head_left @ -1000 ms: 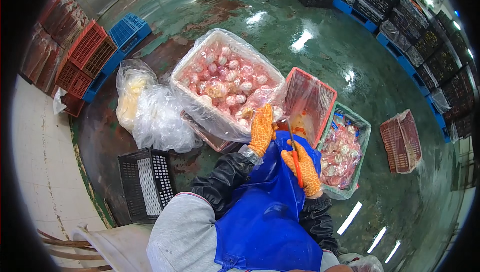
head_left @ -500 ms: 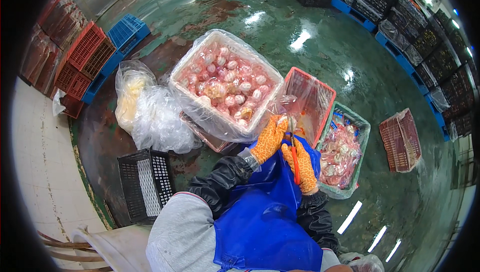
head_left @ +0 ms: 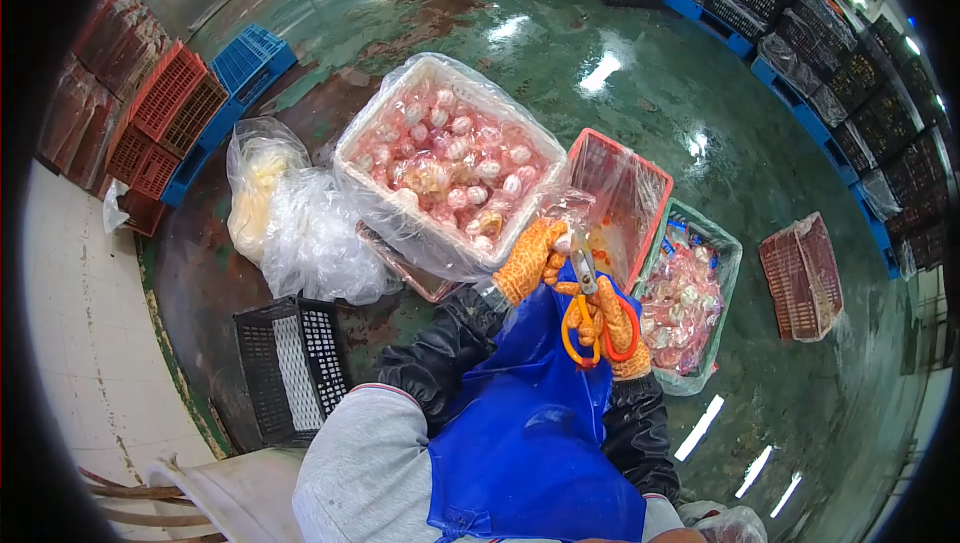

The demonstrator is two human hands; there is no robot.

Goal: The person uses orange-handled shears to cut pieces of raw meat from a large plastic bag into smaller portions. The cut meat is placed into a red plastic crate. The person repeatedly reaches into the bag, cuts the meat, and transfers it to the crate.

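Observation:
My left hand (head_left: 532, 261), in an orange patterned glove, is closed on a clear plastic bag (head_left: 568, 207). Part of the bag spreads past the fingertips, by the corner of the white foam box (head_left: 352, 168). My right hand (head_left: 618, 328), gloved alike, grips scissors (head_left: 587, 280) with orange and red loop handles. The metal blades point up beside the left fingertips; whether they touch the bag I cannot tell. Clear bags with round pale pieces and reddish liquid (head_left: 455, 158) fill the lined foam box. A red crate (head_left: 655, 175) lined with plastic stands just beyond my hands.
Right of the red crate, a green crate (head_left: 733, 261) holds more reddish bags. On the left are bundled clear plastic (head_left: 325, 238) and a black crate (head_left: 258, 368). A dark red crate (head_left: 800, 278) stands at right on the wet green floor; stacked crates (head_left: 880, 128) line the edges.
My right hand has turned the scissors, so their loops now show spread below the blades. The left hand has shifted slightly left, still holding the bag.

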